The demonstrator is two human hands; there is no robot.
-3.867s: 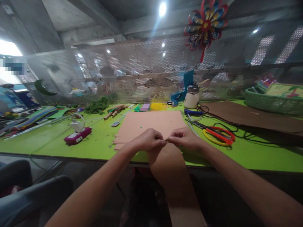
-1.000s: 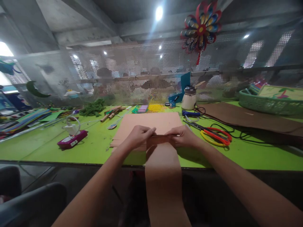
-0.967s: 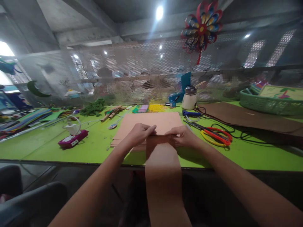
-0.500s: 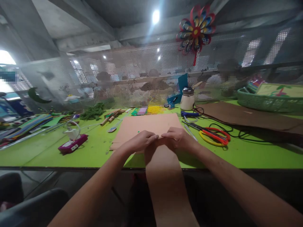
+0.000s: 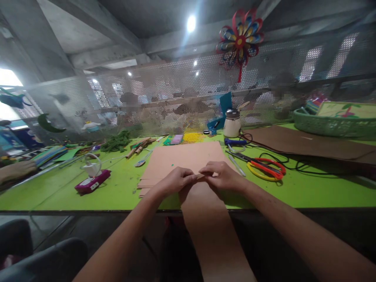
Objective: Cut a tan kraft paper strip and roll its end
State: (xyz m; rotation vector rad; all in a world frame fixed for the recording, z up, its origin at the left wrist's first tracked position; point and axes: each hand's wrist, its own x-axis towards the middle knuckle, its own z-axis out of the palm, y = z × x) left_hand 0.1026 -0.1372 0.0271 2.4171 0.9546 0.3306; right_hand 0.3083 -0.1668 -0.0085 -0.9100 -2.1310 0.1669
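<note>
A long strip of brown paper hangs over the table's front edge toward me, its far end at my fingers. My left hand pinches that end between thumb and fingers. Beside it, my right hand grips the same end, which looks rolled or folded narrow between the fingertips. Under and beyond both hands lies a stack of light brown paper sheets. To the right of the stack rest scissors with red and yellow handles, a thin pen-like tool and a blue glue gun.
On the green table, a purple power strip stands at left. Green foliage and a whitish jar are at the back. Brown sheets and a green basket lie right. Another person's hand shows far left.
Both hands have drawn slightly toward me with the strip's end, and its hanging part has swung rightward. Another person's hand has come into view at far left.
</note>
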